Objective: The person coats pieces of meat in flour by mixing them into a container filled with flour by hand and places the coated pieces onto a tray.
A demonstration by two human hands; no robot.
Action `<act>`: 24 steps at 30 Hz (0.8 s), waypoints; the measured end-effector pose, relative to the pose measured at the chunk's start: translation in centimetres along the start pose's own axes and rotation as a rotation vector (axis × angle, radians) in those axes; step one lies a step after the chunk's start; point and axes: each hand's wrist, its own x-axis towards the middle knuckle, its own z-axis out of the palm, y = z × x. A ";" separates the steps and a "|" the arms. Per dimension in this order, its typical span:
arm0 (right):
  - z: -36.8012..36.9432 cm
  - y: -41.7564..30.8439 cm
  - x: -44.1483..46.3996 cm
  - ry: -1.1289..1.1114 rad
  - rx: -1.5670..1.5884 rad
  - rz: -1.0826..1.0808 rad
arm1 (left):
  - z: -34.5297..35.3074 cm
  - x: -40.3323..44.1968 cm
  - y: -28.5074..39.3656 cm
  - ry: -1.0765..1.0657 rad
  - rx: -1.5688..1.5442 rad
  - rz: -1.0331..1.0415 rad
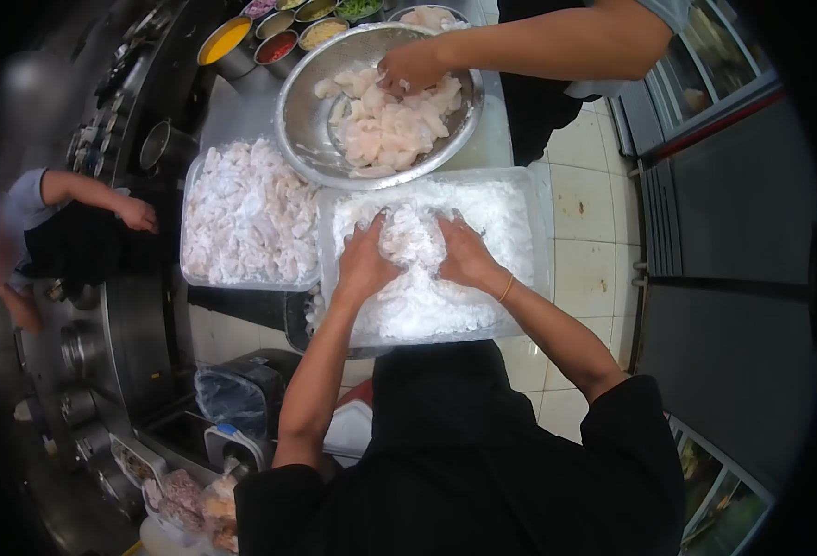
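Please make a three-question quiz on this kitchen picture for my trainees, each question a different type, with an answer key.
1. Short answer: In the tub, what coats the pieces between the left hand and the right hand?

2. True or false: The camera wearer has a thin band around the right wrist.

3. Multiple choice: Which container is the co-worker's hand in?
A) the tub
B) the metal bowl
C) the tray

Key:
1. White powder
2. True
3. B
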 end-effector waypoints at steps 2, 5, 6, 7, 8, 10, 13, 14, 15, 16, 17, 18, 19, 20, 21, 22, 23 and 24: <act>-0.1 -0.5 0.5 -0.003 0.012 0.001 | 0.1 0.2 -0.2 -0.017 0.054 0.018; 0.3 -1.0 1.1 0.024 0.031 -0.041 | 0.0 0.8 0.3 0.003 0.049 -0.019; 0.6 -1.0 1.3 0.041 0.037 -0.065 | -0.1 1.1 0.6 0.019 0.034 -0.040; 0.9 -1.0 1.4 0.067 0.051 -0.043 | 0.1 1.5 0.2 0.026 -0.012 -0.009; 1.2 -1.1 1.7 0.089 0.066 -0.028 | 0.5 1.8 -0.5 0.039 -0.057 0.017; 2.0 -1.8 2.1 0.108 0.093 -0.023 | 0.2 1.5 -1.3 0.072 -0.159 0.037; 1.7 -2.5 2.5 0.170 0.079 -0.046 | -0.5 1.3 -0.2 0.104 -0.311 0.066; 1.1 -3.0 2.7 0.164 0.129 -0.055 | -1.3 1.0 0.5 0.097 -0.339 0.079; 0.5 -3.5 2.8 0.159 0.178 -0.061 | -2.4 0.6 1.4 0.088 -0.370 0.095; 0.0 -4.2 2.9 0.152 0.225 -0.065 | -3.5 0.3 2.1 0.079 -0.409 0.079; -0.3 -5.2 2.5 0.254 0.123 -0.082 | -4.7 0.0 2.8 0.069 -0.450 0.064; -0.9 -6.2 2.5 0.254 0.111 -0.106 | -5.3 -0.2 3.0 0.059 -0.491 0.052; -1.3 -7.1 2.4 0.251 0.100 -0.129 | -5.5 -0.4 2.6 0.117 -0.495 0.073; -1.6 -7.8 2.6 0.250 0.089 -0.150 | -6.0 -0.6 2.2 0.131 -0.524 0.090; -1.7 -8.6 3.0 0.225 0.095 -0.163 | -7.0 -0.9 2.0 0.144 -0.553 0.109; -1.8 -9.5 3.5 0.246 0.109 -0.223 | -7.8 -1.3 1.6 0.153 -0.583 0.127; -1.8 -10.8 4.0 0.266 0.124 -0.282 | -8.5 -1.5 0.9 0.204 -0.670 0.152; -1.6 -12.2 4.7 0.289 0.139 -0.339 | -9.4 -1.7 -0.1 0.254 -0.755 0.179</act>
